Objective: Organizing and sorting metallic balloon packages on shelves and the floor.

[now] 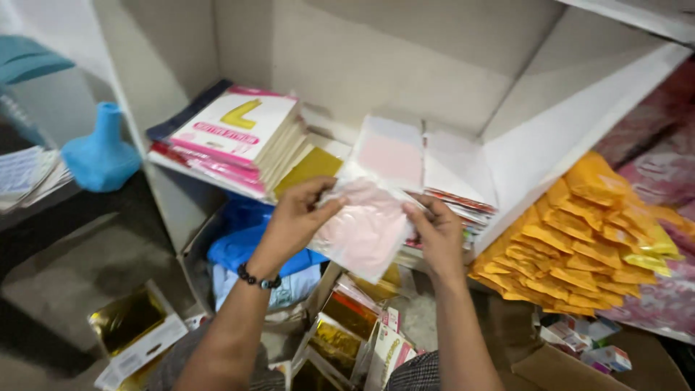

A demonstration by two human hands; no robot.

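1. At the centre of the frame both hands hold a soft pale pink packet in clear plastic wrap [365, 228], just in front of the shelf's front edge.
2. The left hand [298, 217], a black bead bracelet [258, 279] on its wrist, is partly closed, with thumb and fingertips pinched on the packet's left edge.
3. The right hand [436, 233] is curled around the packet's right edge, fingers bent over it.
4. Behind the hands a white wooden shelf compartment [539, 156] fills the upper middle of the frame, its back and side walls plain and off-white.
5. On the shelf board, upper left of centre, lies a tilted stack of flat white-and-pink packs with a gold shape on the top one [235, 134]; a flat gold foil sheet [313, 168] sticks out just beside it.
6. Right of centre on the same board lie more flat pale pink and white packets [394, 153].
7. At right, a heap of crinkled orange-yellow plastic bags [579, 239] lies against the shelf's side panel.
8. Under the shelf sits a crumpled blue plastic bag [242, 242].
9. Along the bottom edge, open white boxes of shiny gold foil [134, 326] rest on the grey floor [87, 268].
10. At far left stands a light blue vase-shaped object [101, 156].
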